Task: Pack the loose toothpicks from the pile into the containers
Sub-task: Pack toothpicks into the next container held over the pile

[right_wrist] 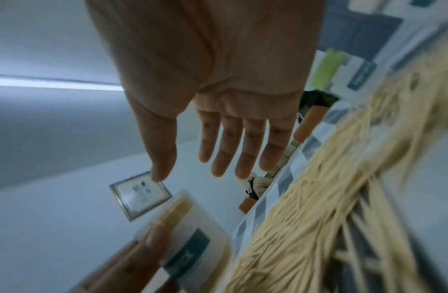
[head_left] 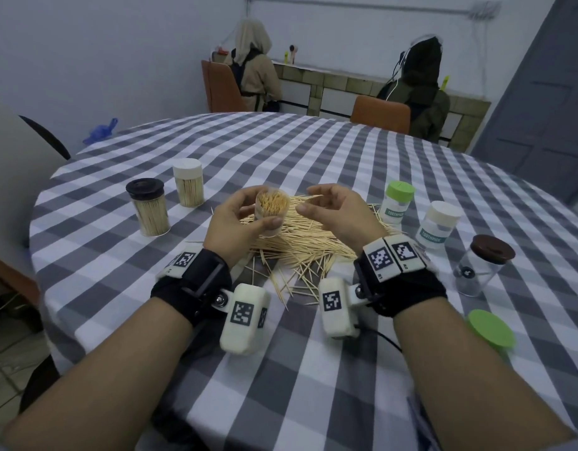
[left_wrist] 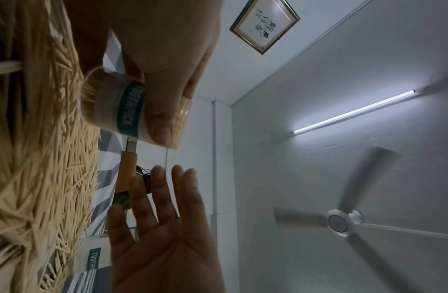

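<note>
My left hand (head_left: 230,222) grips an open, clear toothpick container (head_left: 272,208) with a teal TOOTHPICK label, holding it above the pile. It is packed full, with the tips showing at its mouth. The loose toothpick pile (head_left: 300,245) spreads over the checked tablecloth under both hands. My right hand (head_left: 333,209) hovers just right of the container with relaxed fingers and holds nothing. The left wrist view shows the container (left_wrist: 117,107) in my left hand (left_wrist: 167,59), with the right palm (left_wrist: 162,228) facing it. The right wrist view shows my right hand's straight fingers (right_wrist: 227,150), the container (right_wrist: 192,237) and the pile (right_wrist: 318,208).
At the left stand two filled, capped containers, black-lidded (head_left: 149,211) and white-lidded (head_left: 188,182). At the right are a green-lidded container (head_left: 396,203), a white-lidded one (head_left: 439,224) and a brown-lidded clear jar (head_left: 479,265). A loose green lid (head_left: 491,328) lies nearer. Two people sit at the far counter.
</note>
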